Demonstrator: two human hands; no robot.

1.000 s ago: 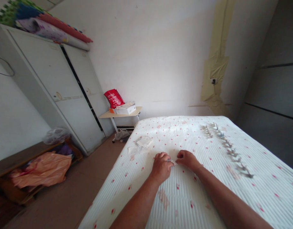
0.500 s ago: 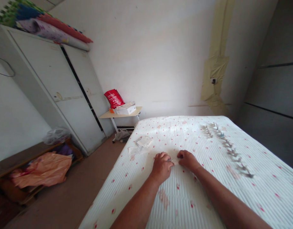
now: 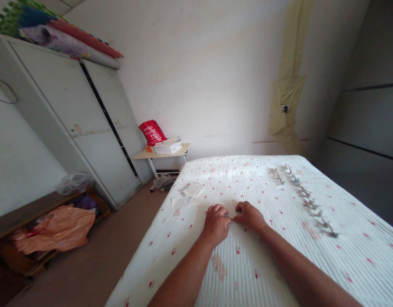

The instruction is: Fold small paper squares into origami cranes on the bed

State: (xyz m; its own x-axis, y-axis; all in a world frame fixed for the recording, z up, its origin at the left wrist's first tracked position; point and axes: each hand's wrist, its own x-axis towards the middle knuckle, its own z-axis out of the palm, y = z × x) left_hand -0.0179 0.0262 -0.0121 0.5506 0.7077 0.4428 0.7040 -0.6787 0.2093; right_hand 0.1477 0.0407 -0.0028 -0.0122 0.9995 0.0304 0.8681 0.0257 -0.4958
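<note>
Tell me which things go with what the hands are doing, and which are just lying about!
With the hands, I think:
paper scrap, in the left hand, right hand at it
paper pile
row of little shapes
bed

Just lying about:
red bag
white box
orange bundle
rolled mats

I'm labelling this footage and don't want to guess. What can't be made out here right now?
All in the head view:
Small pale piece between left hand and right hand: its full shape and how it is gripped, hidden by fingers.
Print on the loose papers: too small and blurred.
Row of little objects: too small and blurred to identify.
Near end of the bed: cut off by the bottom edge.
</note>
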